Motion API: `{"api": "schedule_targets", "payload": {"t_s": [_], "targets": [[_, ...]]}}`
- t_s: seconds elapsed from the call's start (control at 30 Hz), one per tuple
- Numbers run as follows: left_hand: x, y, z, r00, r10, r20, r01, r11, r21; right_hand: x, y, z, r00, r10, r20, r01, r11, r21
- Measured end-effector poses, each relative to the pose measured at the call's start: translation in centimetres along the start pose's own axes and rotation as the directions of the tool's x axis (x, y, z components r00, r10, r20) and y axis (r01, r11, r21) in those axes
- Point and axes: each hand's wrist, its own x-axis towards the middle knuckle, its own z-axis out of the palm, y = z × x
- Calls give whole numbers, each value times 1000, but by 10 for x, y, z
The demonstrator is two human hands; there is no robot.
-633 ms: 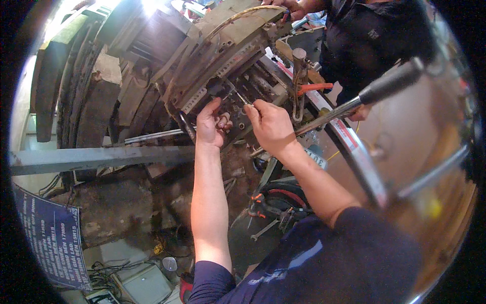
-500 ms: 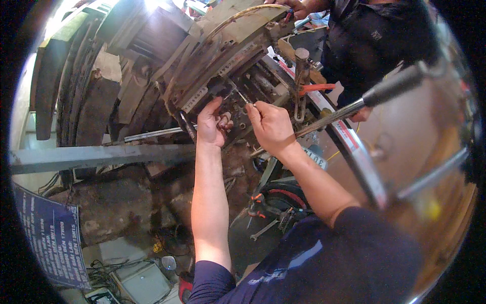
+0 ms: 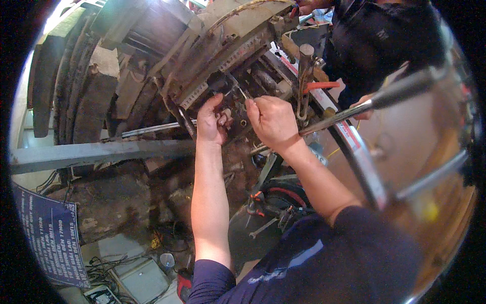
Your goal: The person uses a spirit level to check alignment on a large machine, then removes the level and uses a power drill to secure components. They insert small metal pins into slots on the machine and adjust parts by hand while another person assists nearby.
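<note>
My right hand point(image 3: 274, 123) is closed round a slim metal rod-shaped tool point(image 3: 244, 94), whose bright shaft points up and left into a greasy machine point(image 3: 263, 78). Its kind cannot be made out, as my fist hides the near end. Beside it, my left hand point(image 3: 212, 121) is turned palm up at the machine, its fingers curled and thumb raised against a dark part point(image 3: 217, 81). What those fingers hold, if anything, is too dark to tell. Next to them runs a marked scale strip point(image 3: 195, 96) on the machine.
A long lever with a black grip point(image 3: 405, 91) crosses on the right, beside an orange handle point(image 3: 321, 85). Another person point(image 3: 379, 45) stands at the far right. A grey beam point(image 3: 101, 153) lies left of my forearm. Pliers point(image 3: 256, 202) and a wrench point(image 3: 263, 230) lie below.
My right hand has shifted slightly up with the tool, its wrist turned a little. My left hand stays almost where it was. The other person's hand shows further along the lever.
</note>
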Motion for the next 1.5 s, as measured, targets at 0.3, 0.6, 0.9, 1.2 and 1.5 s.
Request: {"api": "schedule_targets", "payload": {"t_s": [0.3, 0.6, 0.9, 1.2, 1.5], "targets": [[4, -4, -6, 999, 0, -36, 0, 1000, -11, -7, 17, 19, 870, 424, 252, -485, 643, 592], [-2, -5, -10, 1000, 18, -13, -17, 1000, 14, -11, 16, 29, 745, 540, 392, -587, 253, 769], [-3, -5, -5, 999, 30, 23, -30, 999, -17, -10, 13, 17, 885, 422, 196, -463, 763, 450], [-44, -22, 21, 969, 132, -207, -153, 984, -88, -18, 1, 19, 876, 474, 91, -468, 790, 396], [-110, -68, 23, 971, 209, -119, -213, 977, -21, -78, -19, -5, 831, 461, 310, -555, 712, 430]]}}
